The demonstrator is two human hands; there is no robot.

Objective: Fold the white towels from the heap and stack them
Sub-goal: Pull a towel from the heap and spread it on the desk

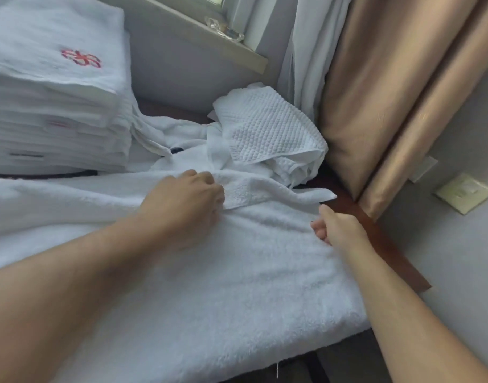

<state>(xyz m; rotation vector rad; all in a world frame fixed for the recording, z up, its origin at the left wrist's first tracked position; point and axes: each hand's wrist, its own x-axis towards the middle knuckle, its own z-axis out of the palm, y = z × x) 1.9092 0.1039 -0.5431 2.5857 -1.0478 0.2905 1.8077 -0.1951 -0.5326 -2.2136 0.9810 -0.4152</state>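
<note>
White terry towel, large, spread flat (223,272): lies in front of and to the right of the tall stack of folded white towels (52,106), covering most of the surface. Its far edge is turned over into a narrow flap.

Left hand (184,197): knuckles up, fingers curled under, gripping that flap just right of the stack's base.

Right hand (336,226): further right of the stack, at the towel's right border. Fingers curled, thumb raised. Whether it has hold of the cloth cannot be told.

Stack: many layers, square edges, with a red embroidered emblem (81,58) on the top towel.

Heap of unfolded white towels (182,134): crumpled, right of the stack and beyond the flat towel, topped by a white waffle-weave towel (267,128).

Dark brown wooden tabletop (381,239): a bare strip shows at the right edge, well right of the stack.

Room: grey wall (168,64) behind the stack. Pale window sill (209,37) above and right of it, carrying a small clear object (223,29), too blurred to identify. White sheer curtain (306,51) and tan drape (389,92) further right. Cream wall plate (464,194) far right.
</note>
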